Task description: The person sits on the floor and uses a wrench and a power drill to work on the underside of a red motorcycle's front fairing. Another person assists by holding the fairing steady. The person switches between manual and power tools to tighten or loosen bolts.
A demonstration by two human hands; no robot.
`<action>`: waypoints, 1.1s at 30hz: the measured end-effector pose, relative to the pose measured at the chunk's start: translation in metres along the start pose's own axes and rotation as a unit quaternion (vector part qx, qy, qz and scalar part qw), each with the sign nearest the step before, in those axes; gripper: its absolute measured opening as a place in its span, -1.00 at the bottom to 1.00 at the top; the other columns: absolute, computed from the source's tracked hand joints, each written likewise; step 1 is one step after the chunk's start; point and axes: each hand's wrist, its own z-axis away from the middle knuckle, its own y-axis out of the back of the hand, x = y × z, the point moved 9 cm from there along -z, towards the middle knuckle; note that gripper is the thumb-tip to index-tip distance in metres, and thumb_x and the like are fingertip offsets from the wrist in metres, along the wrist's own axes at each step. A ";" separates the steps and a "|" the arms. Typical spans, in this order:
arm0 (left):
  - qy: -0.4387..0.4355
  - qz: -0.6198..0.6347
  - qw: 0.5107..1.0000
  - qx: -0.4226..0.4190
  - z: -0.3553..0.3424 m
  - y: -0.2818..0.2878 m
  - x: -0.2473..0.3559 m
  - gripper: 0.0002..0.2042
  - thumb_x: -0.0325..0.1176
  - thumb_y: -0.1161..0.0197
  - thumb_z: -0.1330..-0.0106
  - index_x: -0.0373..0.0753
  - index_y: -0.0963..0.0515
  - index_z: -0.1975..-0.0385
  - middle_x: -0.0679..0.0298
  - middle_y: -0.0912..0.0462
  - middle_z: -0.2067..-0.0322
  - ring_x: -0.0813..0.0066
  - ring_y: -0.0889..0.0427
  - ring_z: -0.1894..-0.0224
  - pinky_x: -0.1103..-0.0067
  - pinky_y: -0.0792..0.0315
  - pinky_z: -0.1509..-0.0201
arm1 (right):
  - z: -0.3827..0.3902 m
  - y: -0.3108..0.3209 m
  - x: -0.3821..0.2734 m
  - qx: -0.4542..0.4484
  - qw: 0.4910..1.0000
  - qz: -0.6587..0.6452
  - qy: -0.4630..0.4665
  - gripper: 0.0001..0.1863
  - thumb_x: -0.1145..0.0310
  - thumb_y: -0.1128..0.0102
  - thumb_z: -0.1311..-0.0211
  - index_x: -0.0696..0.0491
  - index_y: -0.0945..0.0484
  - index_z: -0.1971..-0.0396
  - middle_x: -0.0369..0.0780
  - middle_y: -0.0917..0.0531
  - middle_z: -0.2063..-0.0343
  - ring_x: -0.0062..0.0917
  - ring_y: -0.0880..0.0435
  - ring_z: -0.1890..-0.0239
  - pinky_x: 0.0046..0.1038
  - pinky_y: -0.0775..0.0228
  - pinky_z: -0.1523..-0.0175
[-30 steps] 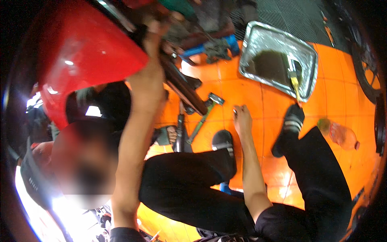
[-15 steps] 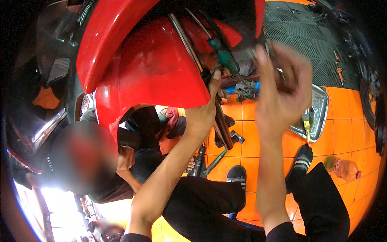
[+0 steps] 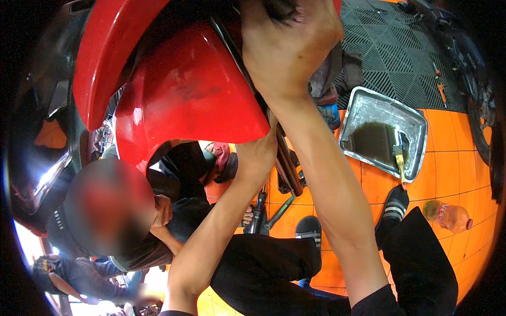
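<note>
A red motorcycle body panel [image 3: 195, 100] fills the upper left. Along its right edge runs a slanted front fork tube [image 3: 229, 45], bright metal above, with a dark lower part [image 3: 289, 168]. My left hand [image 3: 258, 150] is wrapped around this tube by the panel's lower corner; my right forearm covers part of its fingers. Higher up, my right hand [image 3: 292, 45] is closed beside the tube's upper part, its fingers curled away from view. What it grips is hidden. Behind my right wrist a blue part [image 3: 330, 115] shows.
A metal tray [image 3: 358, 97] with dark liquid holds a paintbrush [image 3: 399, 158]. A green-handled hammer [image 3: 280, 212] and a plastic bottle [image 3: 448, 217] lie on the orange tiles. A black mat [image 3: 395, 58] covers the floor behind. Another person [image 3: 174, 221] crouches at left.
My right hand has swung up and left, from open and blurred to closed near the tube's top. The green screwdriver is now hidden. My left hand stays at the tube.
</note>
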 end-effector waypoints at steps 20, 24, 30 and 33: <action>0.323 0.400 0.858 -0.009 -0.015 0.002 -0.001 -0.66 -0.10 -0.14 -0.43 -0.32 -0.48 0.32 0.30 -0.47 0.54 0.54 -0.45 0.49 0.54 -0.32 0.40 | -0.013 -0.021 -0.011 -0.112 0.981 -0.050 0.153 -0.72 0.60 -0.24 -0.02 0.14 -0.60 0.19 0.01 -0.65 0.30 -0.03 -0.63 0.28 -0.21 -0.48 0.18; 0.385 0.383 0.838 -0.051 -0.013 0.002 0.002 -0.65 -0.23 -0.12 -0.45 -0.38 -0.42 -0.05 0.15 -0.51 0.08 0.32 -0.47 0.05 0.41 -0.35 -0.09 | -0.014 -0.022 -0.014 -0.136 0.988 -0.031 0.072 -0.75 0.58 -0.24 -0.03 0.17 -0.58 0.22 0.01 -0.65 0.31 -0.02 -0.62 0.27 -0.17 -0.46 0.18; 0.339 0.364 0.867 -0.031 -0.013 0.005 0.004 -0.66 -0.22 -0.10 -0.46 -0.39 -0.43 -0.02 0.16 -0.51 0.07 0.36 -0.45 0.06 0.43 -0.35 -0.09 | -0.012 -0.021 -0.014 -0.129 0.988 0.019 0.079 -0.78 0.54 -0.25 -0.05 0.18 -0.54 0.25 0.00 -0.64 0.34 0.01 -0.59 0.29 -0.12 -0.42 0.19; 0.245 0.345 0.906 -0.002 -0.019 0.010 0.011 -0.68 -0.22 -0.07 -0.47 -0.36 -0.45 -0.02 0.19 -0.52 0.19 0.41 -0.49 0.19 0.48 -0.37 0.07 | -0.014 -0.023 -0.011 -0.160 0.984 0.017 0.078 -0.78 0.53 -0.24 -0.06 0.17 -0.55 0.25 0.01 -0.63 0.34 0.01 -0.58 0.27 -0.10 -0.40 0.17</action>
